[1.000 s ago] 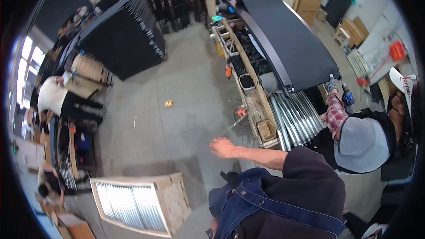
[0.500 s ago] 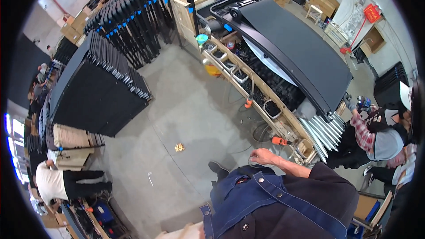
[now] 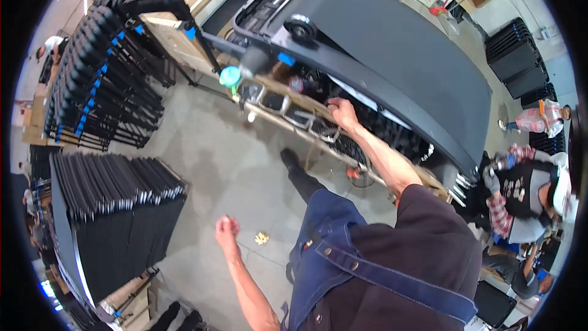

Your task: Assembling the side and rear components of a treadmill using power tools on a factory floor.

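Grey floor is bordered at upper right by a long dark panel, its long axis aligned from upper left to lower right. Forward and rightward of the right hand the panel is found — that hand being nearer, its fingers curled, though whether anything is pinched cannot be told. Open bins are ranged just beside it. The left hand — blurred, its grip unreadable — is held well apart, over the floor.
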A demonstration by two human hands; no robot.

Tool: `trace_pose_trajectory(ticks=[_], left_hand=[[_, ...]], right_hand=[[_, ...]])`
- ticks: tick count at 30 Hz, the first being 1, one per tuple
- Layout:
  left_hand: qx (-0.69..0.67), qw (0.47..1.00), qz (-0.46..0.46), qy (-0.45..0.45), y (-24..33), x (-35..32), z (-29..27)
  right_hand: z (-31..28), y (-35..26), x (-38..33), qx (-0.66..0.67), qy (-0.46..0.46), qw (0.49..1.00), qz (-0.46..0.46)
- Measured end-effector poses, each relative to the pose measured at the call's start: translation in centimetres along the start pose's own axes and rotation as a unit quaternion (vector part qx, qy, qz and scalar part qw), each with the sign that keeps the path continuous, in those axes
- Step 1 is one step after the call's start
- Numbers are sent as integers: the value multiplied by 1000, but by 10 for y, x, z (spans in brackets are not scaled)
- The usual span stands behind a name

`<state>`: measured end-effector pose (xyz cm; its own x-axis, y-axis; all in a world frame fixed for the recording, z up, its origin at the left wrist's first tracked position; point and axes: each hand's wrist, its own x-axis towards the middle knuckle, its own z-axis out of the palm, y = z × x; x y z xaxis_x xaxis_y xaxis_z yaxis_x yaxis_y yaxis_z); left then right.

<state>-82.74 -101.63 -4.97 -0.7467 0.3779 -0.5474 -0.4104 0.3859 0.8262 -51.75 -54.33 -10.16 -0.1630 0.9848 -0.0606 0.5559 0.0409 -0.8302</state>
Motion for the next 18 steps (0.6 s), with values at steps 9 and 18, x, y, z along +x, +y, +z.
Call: trace_pose_trajectory(ticks=[9, 18], left_hand=[[207, 958, -88, -176, 88, 88, 159], [393, 864, 227, -218, 206, 251, 350]], right_hand=[[50, -6, 129, -282, -16, 958, -54], [-2, 60, 99, -335, 43, 938, -73]])
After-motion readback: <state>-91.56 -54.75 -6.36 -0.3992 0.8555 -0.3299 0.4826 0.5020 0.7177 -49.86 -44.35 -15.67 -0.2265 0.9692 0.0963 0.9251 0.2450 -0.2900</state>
